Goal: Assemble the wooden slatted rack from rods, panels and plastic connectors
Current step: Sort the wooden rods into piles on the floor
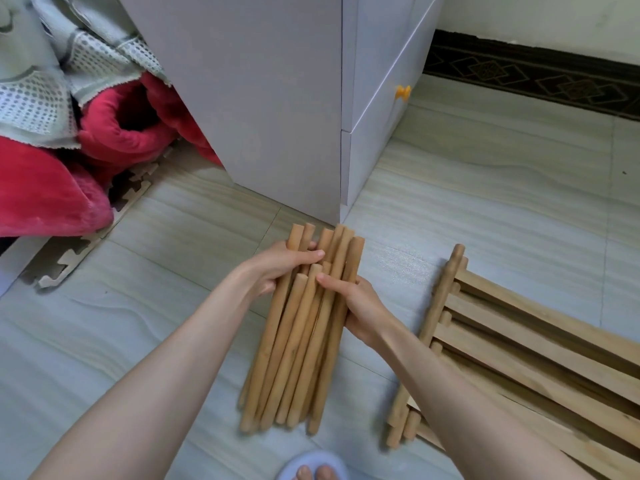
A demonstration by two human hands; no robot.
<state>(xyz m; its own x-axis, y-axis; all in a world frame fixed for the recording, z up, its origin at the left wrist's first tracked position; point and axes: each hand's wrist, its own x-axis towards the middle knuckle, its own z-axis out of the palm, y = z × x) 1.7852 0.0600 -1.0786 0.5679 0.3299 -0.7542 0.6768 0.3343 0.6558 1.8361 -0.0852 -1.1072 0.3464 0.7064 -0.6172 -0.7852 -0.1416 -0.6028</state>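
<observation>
Rods point(304, 327) bundled, held over floor point(145, 323) between both hands, lower ends near floor. Slipper point(313, 467) just nearer than rods, toes showing. Left hand point(280, 268) curled round upper left of rods, fingers over top. Right hand point(356, 306) clamped on rods' right side, thumb across front. Panels point(512, 341) stacked flat right of rods. Cabinet point(277, 98) beyond rods. Blanket point(52, 181) far left of rods.
</observation>
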